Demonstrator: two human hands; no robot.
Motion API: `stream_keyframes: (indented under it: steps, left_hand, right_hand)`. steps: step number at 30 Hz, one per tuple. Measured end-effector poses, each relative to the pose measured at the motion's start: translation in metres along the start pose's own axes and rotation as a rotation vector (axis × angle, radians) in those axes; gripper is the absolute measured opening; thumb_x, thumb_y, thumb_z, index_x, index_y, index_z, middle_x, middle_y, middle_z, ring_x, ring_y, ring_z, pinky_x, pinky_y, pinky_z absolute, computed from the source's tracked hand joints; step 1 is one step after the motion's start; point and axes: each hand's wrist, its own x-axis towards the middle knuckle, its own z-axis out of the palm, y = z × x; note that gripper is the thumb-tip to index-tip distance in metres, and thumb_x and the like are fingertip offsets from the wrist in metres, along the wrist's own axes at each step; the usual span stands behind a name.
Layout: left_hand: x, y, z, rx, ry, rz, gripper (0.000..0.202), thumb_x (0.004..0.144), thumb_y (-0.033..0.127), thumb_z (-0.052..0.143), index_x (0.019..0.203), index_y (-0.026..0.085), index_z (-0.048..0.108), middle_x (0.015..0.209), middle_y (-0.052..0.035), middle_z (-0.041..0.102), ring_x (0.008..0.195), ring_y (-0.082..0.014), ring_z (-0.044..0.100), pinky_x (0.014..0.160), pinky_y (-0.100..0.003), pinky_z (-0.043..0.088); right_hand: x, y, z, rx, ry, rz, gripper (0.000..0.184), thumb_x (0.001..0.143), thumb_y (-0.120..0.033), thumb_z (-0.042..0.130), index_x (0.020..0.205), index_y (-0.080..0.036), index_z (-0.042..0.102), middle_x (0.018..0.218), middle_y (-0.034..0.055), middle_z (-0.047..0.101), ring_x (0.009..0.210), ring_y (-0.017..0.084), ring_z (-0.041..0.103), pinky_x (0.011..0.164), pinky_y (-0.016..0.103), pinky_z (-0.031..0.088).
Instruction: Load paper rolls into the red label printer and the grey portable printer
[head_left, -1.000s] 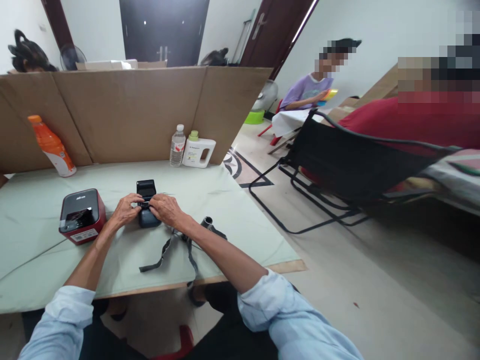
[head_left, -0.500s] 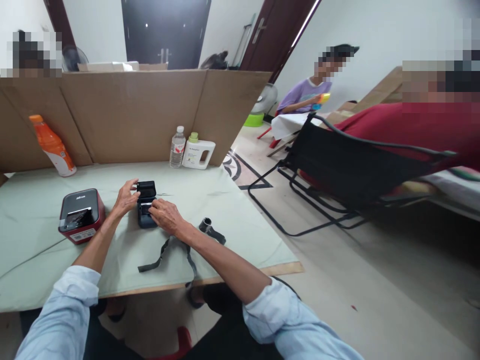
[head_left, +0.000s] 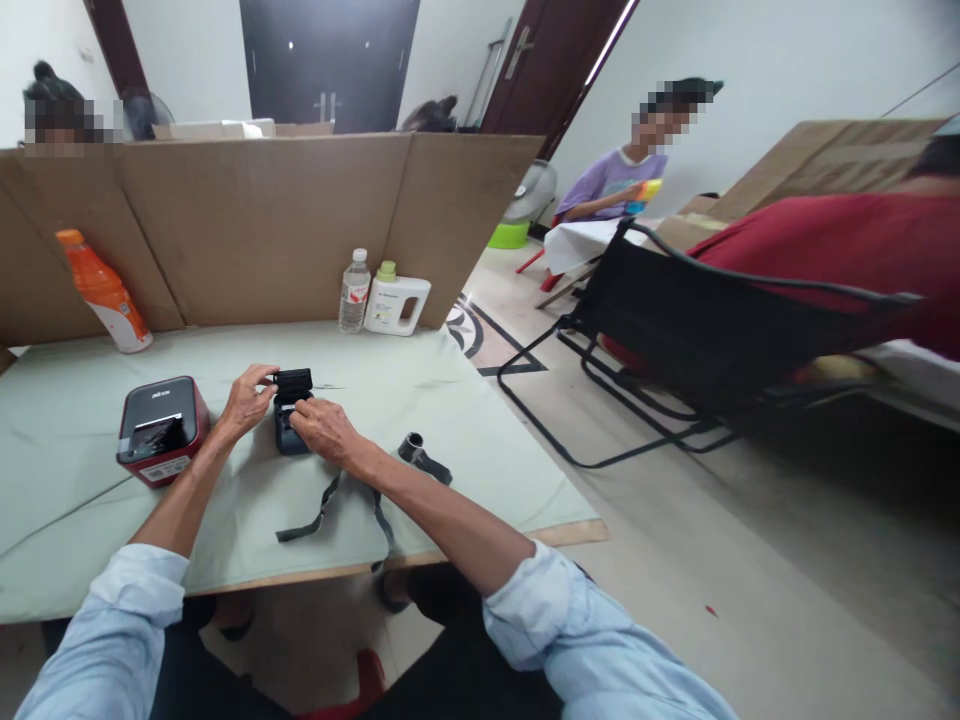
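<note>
A small black device with a hinged lid point(head_left: 291, 410) stands on the pale green table point(head_left: 450, 420). My left hand point(head_left: 244, 400) pinches the raised lid at its left edge with thumb and fingers. My right hand point(head_left: 321, 428) lies over the front of the device's body, fingers curled onto it. A dark strap point(head_left: 315, 512) trails from under my right wrist toward the table's near edge. A small black cylinder with a tab point(head_left: 421, 458) lies to the right of my right forearm.
A red and grey box-shaped machine point(head_left: 159, 428) sits left of my hands. At the cardboard screen point(head_left: 262, 220) stand an orange bottle point(head_left: 105, 292), a water bottle point(head_left: 354, 292) and a white jug point(head_left: 396, 305). A black folding chair point(head_left: 697, 330) and other people are at the right.
My left hand has shifted from the device's body up to its lid, and the lid now stands lower and tilted forward. My right hand stays on the device's front.
</note>
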Motion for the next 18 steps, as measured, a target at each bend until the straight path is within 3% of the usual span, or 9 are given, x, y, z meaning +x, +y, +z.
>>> stream_keyframes:
  steps: [7,11,18]
  left_hand:
    - [-0.006,0.007,-0.004,0.039,-0.032,0.029,0.032,0.085,0.015,0.060,0.112,0.019,0.075,0.118,-0.0088,0.072,0.091,-0.0184,0.073,0.081,-0.032,0.061]
    - [-0.016,0.010,-0.005,0.100,-0.082,0.075,0.032,0.085,0.015,0.060,0.112,0.021,0.076,0.117,-0.0090,0.072,0.101,-0.0215,0.071,0.084,-0.034,0.061]
    - [-0.036,0.002,-0.001,0.155,-0.123,0.091,0.033,0.086,0.018,0.063,0.113,0.024,0.080,0.126,-0.0094,0.068,0.108,-0.0234,0.069,0.085,-0.037,0.064]
  right_hand:
    - [-0.007,0.009,0.004,0.019,0.028,-0.010,0.025,0.107,-0.014,0.049,0.101,-0.016,0.073,0.101,0.0105,0.069,0.091,0.020,0.057,0.073,0.030,0.038]
    - [-0.011,0.010,0.005,0.063,0.042,-0.013,0.023,0.106,-0.015,0.052,0.098,-0.016,0.073,0.103,0.0104,0.069,0.092,0.020,0.057,0.073,0.029,0.038]
    - [-0.012,0.004,0.001,0.077,0.021,-0.005,0.025,0.106,-0.013,0.051,0.100,-0.015,0.075,0.102,0.0112,0.069,0.093,0.020,0.059,0.074,0.030,0.041]
